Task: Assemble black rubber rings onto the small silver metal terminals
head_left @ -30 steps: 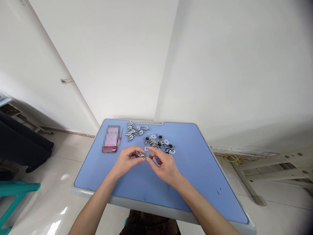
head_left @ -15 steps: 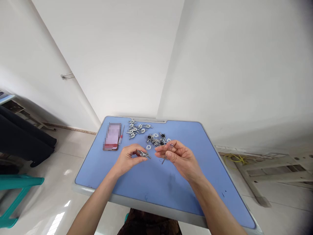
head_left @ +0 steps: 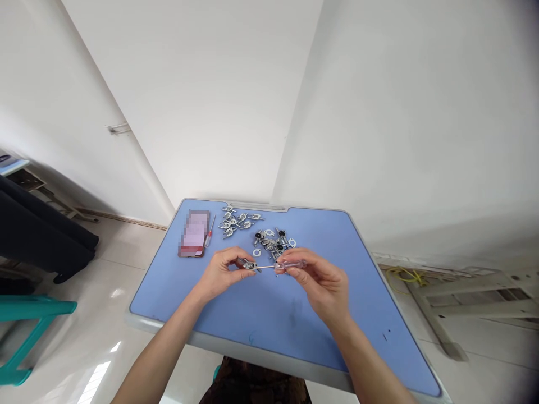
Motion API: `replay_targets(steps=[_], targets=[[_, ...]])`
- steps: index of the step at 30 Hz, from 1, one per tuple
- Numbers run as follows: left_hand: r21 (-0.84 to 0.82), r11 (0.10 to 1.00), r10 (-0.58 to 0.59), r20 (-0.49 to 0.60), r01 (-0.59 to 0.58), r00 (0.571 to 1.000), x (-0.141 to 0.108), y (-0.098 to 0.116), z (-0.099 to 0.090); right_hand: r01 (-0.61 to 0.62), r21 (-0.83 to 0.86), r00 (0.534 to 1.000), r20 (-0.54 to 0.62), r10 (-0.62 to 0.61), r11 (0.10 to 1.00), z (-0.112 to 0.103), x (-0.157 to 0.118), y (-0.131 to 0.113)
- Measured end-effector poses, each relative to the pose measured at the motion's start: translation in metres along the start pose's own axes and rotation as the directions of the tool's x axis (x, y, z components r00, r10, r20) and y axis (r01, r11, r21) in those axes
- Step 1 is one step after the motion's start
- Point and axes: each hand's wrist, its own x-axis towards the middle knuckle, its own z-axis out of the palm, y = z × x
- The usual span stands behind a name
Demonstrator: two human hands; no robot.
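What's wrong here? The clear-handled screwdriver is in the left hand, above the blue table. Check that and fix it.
The hand is wrong: the head view shows the clear-handled screwdriver in the right hand, not the left. It is above the blue table, as you said. The left hand holds a small metal fitting.

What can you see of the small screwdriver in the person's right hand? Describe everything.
The small screwdriver has a clear handle and a thin silvery metal shaft. It lies nearly level above the blue tabletop, pinched in the fingers of the person's right hand, shaft pointing left. Its tip reaches the small metal part held in the left hand; whether it sits in a screw is too small to tell.
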Motion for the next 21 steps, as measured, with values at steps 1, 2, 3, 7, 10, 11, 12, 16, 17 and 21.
replay_targets(steps=[1, 2, 3, 7, 10, 11, 12, 16, 17, 21], targets=[[-0.007, 1.0, -0.016, 0.006, 0.016, 1.0, 0.0001, -0.0002, 0.0003, 0.02, -0.053, 1.0, 0.01, -0.019, 0.998, 0.0025, -0.0014, -0.0009], [-0.011, 0.999, -0.032, 0.015, 0.032, 0.999, 0.0002, -0.0006, 0.0005, 0.041, -0.108, 0.999, 0.025, -0.038, 0.993, 0.0046, -0.0023, -0.0013], [-0.012, 0.999, -0.047, 0.022, 0.047, 0.999, 0.0002, -0.0009, 0.0006, 0.064, -0.161, 0.997, 0.041, -0.058, 0.985, 0.0061, -0.0029, -0.0014], [-0.011, 0.997, -0.071, 0.033, 0.071, 0.997, 0.0002, -0.0025, 0.0007, 0.141, -0.299, 0.988, 0.101, -0.116, 0.944, 0.0078, -0.0025, 0.0002], [-0.011, 0.998, -0.064, 0.035, 0.065, 0.997, 0.0003, -0.0033, 0.001, 0.163, -0.326, 0.985, 0.116, -0.131, 0.931, 0.0065, -0.0017, 0.0017], [-0.005, 0.998, -0.066, 0.035, 0.066, 0.997, 0.0002, -0.0033, 0.0011, 0.164, -0.324, 0.984, 0.116, -0.133, 0.932, 0.0061, -0.0015, 0.0021], [0.004, 0.998, -0.068, 0.036, 0.068, 0.997, 0.0002, -0.0032, 0.0011, 0.166, -0.321, 0.984, 0.117, -0.135, 0.932, 0.0057, -0.0015, 0.0025], [0.029, 0.998, -0.06, 0.044, 0.058, 0.997, -0.0002, -0.0023, 0.001, 0.183, -0.323, 0.98, 0.13, -0.148, 0.929, 0.0055, -0.0016, 0.0034], [0.033, 0.998, -0.055, 0.046, 0.054, 0.997, -0.0003, -0.0021, 0.001, 0.188, -0.326, 0.979, 0.133, -0.151, 0.927, 0.0056, -0.0017, 0.0034], [0.045, 0.998, -0.056, 0.052, 0.053, 0.997, -0.0006, -0.0012, 0.0008, 0.191, -0.337, 0.979, 0.133, -0.154, 0.922, 0.0066, -0.0025, 0.0026]])
